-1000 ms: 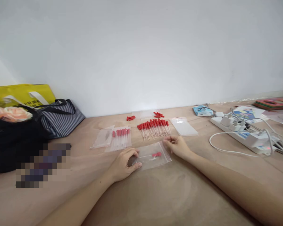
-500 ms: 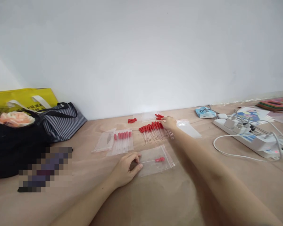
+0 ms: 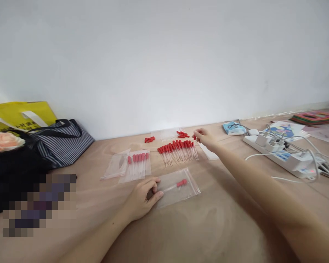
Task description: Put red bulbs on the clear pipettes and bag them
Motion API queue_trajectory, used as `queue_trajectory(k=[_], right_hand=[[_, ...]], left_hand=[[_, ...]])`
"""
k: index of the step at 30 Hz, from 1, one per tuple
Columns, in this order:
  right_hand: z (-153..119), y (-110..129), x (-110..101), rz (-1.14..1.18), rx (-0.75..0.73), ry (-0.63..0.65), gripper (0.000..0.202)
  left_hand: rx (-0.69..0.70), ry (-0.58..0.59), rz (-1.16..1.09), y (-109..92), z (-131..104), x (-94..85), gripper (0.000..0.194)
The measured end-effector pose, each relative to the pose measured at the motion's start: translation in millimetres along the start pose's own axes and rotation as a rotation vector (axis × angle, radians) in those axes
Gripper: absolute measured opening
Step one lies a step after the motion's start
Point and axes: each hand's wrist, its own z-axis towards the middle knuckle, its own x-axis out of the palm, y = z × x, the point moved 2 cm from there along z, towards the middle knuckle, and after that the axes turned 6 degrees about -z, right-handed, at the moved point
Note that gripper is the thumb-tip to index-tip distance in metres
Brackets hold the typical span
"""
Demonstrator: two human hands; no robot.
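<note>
My left hand (image 3: 146, 197) rests on the table, its thumb and fingers closed on the left end of a clear zip bag (image 3: 168, 199). Inside that bag lies one dropper with a red rubber bulb (image 3: 181, 183). My right hand (image 3: 204, 137) is farther away, beside a row of droppers (image 3: 177, 148) with red bulbs and clear tubes. Between its fingertips shows the red bulb of a dropper (image 3: 194, 137); most of its tube I cannot make out. Left of the row, several droppers (image 3: 138, 158) lie in another clear bag, next to a flat bag (image 3: 113, 166).
Loose red bulbs (image 3: 149, 139) and a second pile of red bulbs (image 3: 182, 134) lie near the wall. At right are a power strip (image 3: 285, 160) with cables and a blue mask (image 3: 234, 128). A striped bag (image 3: 65, 144) and a yellow bag (image 3: 44, 109) stand at left.
My right hand has lifted away from the row's right end, slightly up and right, with a red bulb in its fingertips. My left hand stays at the zip bag; the view has shifted a little.
</note>
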Motion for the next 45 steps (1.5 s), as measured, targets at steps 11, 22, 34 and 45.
queue_trajectory(k=[11,22,34,45], right_hand=[[-114.1,-33.1,-11.8,0.560,0.184,-0.081,0.034],[-129.3,-13.5,14.3,0.805,0.313,0.076,0.030],[-139.6,11.7,27.6,0.411,0.191,0.445,0.028],[-127.1,10.4,39.3,0.152,0.172,0.480,0.013]], left_hand=[[0.038,0.009,0.051,0.4,2.5,0.6,0.017],[0.009,0.008,0.058,0.3,2.1,-0.1,0.027],[0.015,0.014,0.075,0.0,1.8,1.2,0.026],[0.035,0.020,0.073,0.4,1.8,1.2,0.027]])
